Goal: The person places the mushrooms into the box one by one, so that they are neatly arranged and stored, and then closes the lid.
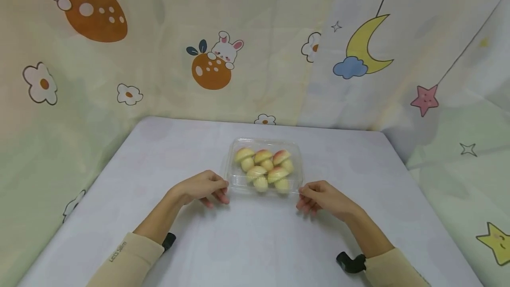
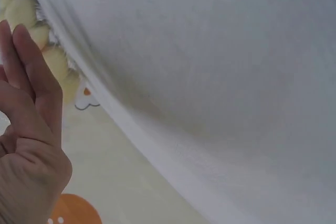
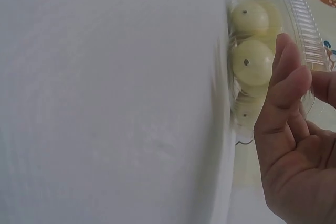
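Observation:
A clear plastic box (image 1: 264,189) stands on the table in the head view, its clear lid down. Inside lie several pale yellow, mushroom-shaped pieces (image 1: 256,174), some with reddish caps. At the near left corner my left hand (image 1: 203,187) pinches the rim with thumb and index finger, the other fingers hanging below. My right hand (image 1: 322,198) pinches the rim at the near right corner. Rounded yellow ends (image 3: 252,61) with small dark dots show through the wall in the right wrist view. The left wrist view hides the left thumb's contact.
A white cloth covers the table (image 1: 255,242). Behind and at the sides hangs a printed curtain (image 1: 159,56) with rabbits, flowers, a moon and stars. Black wrist devices (image 1: 350,262) sit at the sleeve cuffs.

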`<state>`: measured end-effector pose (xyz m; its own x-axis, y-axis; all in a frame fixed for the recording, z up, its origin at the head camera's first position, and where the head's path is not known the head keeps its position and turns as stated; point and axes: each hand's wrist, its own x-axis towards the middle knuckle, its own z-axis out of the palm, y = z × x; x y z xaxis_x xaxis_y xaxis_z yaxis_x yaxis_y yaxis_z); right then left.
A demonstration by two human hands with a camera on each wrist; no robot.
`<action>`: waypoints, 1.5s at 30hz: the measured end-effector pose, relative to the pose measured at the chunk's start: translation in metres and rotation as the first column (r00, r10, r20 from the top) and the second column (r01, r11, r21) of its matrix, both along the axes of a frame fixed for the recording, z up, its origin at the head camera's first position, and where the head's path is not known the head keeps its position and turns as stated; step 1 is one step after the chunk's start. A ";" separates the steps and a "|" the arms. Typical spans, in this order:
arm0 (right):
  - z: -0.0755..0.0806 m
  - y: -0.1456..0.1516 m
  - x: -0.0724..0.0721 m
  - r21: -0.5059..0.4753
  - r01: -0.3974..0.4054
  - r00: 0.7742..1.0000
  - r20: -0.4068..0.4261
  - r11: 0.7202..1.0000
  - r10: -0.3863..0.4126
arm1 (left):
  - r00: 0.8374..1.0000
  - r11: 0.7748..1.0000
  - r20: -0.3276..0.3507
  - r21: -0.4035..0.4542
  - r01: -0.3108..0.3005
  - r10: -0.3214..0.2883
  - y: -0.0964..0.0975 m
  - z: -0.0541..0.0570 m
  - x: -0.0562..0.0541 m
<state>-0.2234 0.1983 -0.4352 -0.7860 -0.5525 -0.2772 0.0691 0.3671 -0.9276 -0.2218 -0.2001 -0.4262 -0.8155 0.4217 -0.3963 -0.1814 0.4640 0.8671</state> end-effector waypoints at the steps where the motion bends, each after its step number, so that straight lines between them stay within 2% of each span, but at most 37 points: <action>1: -0.001 -0.001 -0.001 -0.007 0.011 1.000 0.008 1.000 -0.011 | 1.000 1.000 0.003 0.001 -0.006 0.006 0.000 0.000 0.000; 9: -0.014 -0.006 -0.004 -0.093 0.139 0.989 0.067 0.986 -0.133 | 1.000 0.999 0.014 0.031 -0.026 0.026 -0.002 0.002 -0.003; 14: -0.019 -0.010 -0.006 -0.127 0.158 0.987 0.061 0.979 -0.151 | 0.998 0.998 0.024 0.022 -0.061 0.061 -0.004 0.001 -0.006; 23: -0.018 -0.014 -0.011 -0.191 0.215 0.976 0.066 0.958 -0.206 | 0.993 0.993 0.007 -0.013 -0.115 0.115 0.001 0.001 -0.016; 26: -0.018 -0.012 -0.012 -0.189 0.230 0.973 0.072 0.955 -0.220 | 0.994 0.994 0.007 -0.010 -0.111 0.112 0.003 0.002 -0.016; 32: -0.016 -0.008 -0.013 -0.081 0.214 0.977 0.006 0.974 -0.214 | 0.998 0.999 0.048 -0.009 -0.037 0.037 0.005 0.002 -0.015; 39: -0.002 0.005 -0.018 0.083 0.103 0.992 -0.079 0.991 -0.097 | 0.999 0.998 0.030 -0.058 -0.015 0.017 -0.010 0.013 -0.021; 42: 0.003 0.016 -0.022 0.152 0.073 0.992 -0.112 0.986 -0.056 | 0.999 0.995 -0.026 -0.098 -0.032 0.029 -0.021 0.018 -0.021; 45: 0.007 0.025 -0.026 0.172 0.066 0.991 -0.125 0.983 -0.045 | 0.988 0.972 -0.153 -0.228 -0.049 0.014 -0.029 0.024 -0.019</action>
